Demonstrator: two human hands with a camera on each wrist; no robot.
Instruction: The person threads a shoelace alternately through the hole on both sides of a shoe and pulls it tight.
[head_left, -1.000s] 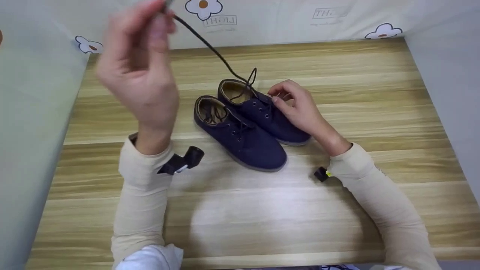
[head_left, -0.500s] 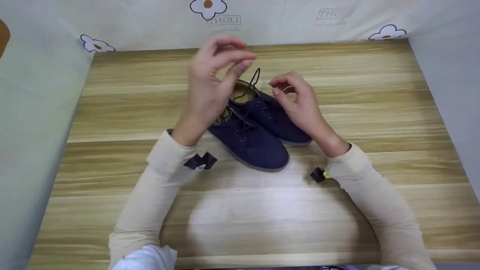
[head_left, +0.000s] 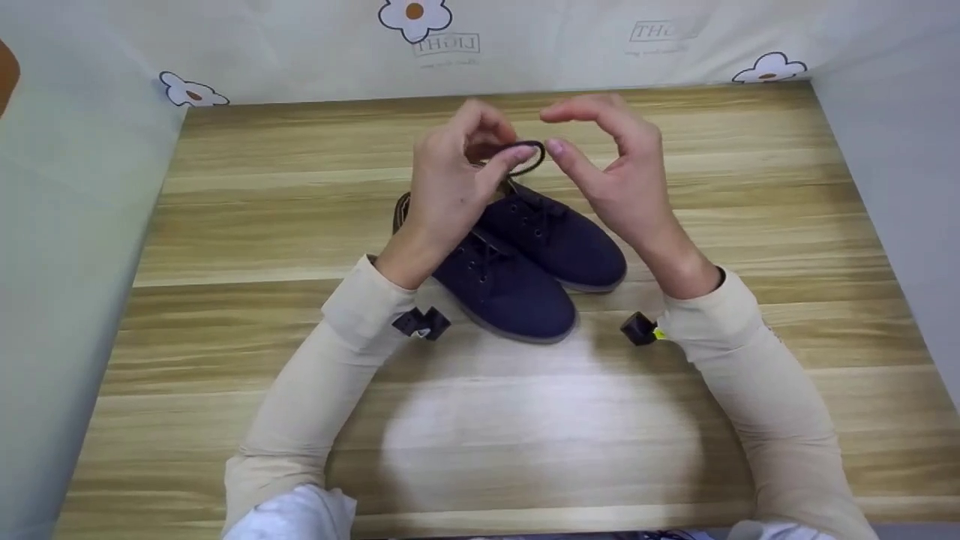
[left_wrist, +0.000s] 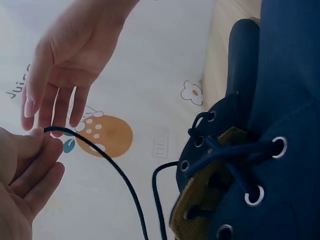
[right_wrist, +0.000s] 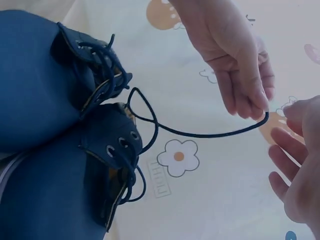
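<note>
Two navy lace-up shoes lie side by side on the table, the near shoe [head_left: 517, 300] and the far shoe [head_left: 574, 251], toes toward the lower right. Above their heel ends, my left hand [head_left: 450, 176] pinches a dark shoelace [head_left: 541, 155] between thumb and fingers; a short bend of it sticks out past the thumb tip. The lace [right_wrist: 200, 135] runs back to a shoe in the right wrist view. Facing it, my right hand [head_left: 628, 169] holds nothing, with thumb and index finger spread apart beside the lace's bend. My left hand partly hides the shoes' openings.
The shoes stand on a wood-grain table [head_left: 540, 420]. Behind it rises a pale cloth wall [head_left: 540, 60] printed with flowers, and grey-white side panels flank the table. Small black cameras sit at my left cuff [head_left: 421, 322] and right cuff [head_left: 640, 328].
My left hand came down from high at the upper left, moving right to above the shoes with the lace. My right hand lifted from beside the far shoe and spread its thumb and index finger.
</note>
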